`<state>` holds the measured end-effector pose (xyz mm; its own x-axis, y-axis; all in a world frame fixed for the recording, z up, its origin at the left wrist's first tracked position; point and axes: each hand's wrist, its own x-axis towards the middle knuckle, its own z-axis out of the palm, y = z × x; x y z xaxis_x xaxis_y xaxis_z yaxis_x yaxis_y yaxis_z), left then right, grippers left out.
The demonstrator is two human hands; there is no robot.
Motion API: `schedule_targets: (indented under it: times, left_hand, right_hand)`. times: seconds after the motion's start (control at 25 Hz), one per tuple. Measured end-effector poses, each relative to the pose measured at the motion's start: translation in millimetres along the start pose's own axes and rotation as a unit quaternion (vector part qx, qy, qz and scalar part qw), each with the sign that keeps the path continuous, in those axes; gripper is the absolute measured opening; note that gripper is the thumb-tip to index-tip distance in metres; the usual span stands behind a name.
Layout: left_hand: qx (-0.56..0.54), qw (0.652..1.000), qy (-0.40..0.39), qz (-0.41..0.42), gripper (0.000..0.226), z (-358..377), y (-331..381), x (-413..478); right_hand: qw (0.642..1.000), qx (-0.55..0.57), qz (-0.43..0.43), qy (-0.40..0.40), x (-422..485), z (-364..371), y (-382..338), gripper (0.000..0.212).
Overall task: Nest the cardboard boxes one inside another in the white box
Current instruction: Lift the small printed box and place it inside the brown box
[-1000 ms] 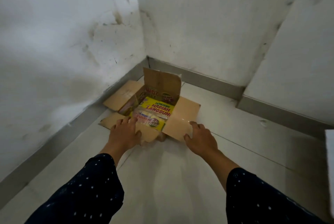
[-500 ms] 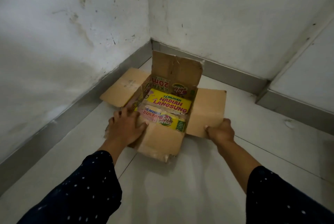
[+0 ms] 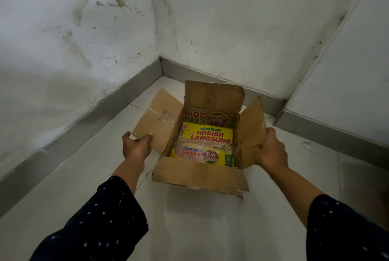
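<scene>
Head view: "Teh Gelas" cardboard box (image 3: 200, 174)

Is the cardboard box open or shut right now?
Open: the cardboard box has all four flaps spread, printed packaging visible inside.

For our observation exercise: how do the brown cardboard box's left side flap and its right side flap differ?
The left side flap splays outward, nearly flat; the right side flap tilts up steeply. The left hand pinches the left flap's near corner; the right hand grips the right flap's outer edge. Both are plain brown cardboard.
</scene>
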<state>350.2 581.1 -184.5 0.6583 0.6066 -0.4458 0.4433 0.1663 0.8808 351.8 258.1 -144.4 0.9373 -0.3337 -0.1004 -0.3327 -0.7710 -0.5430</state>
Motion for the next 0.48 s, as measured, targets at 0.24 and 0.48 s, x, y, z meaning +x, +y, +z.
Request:
schedule_targets:
  times: [0.24, 0.48]
  left_hand:
    - [0.152, 0.98, -0.03, 0.124, 0.032, 35, 38, -98]
    - [0.132, 0.967, -0.042, 0.213, 0.022, 63, 88, -247]
  right_hand:
    - [0.999, 0.032, -0.01, 0.021, -14, -68, 18, 0.041]
    - [0.995, 0.037, -0.076, 0.057, -48, -212, 62, 0.039]
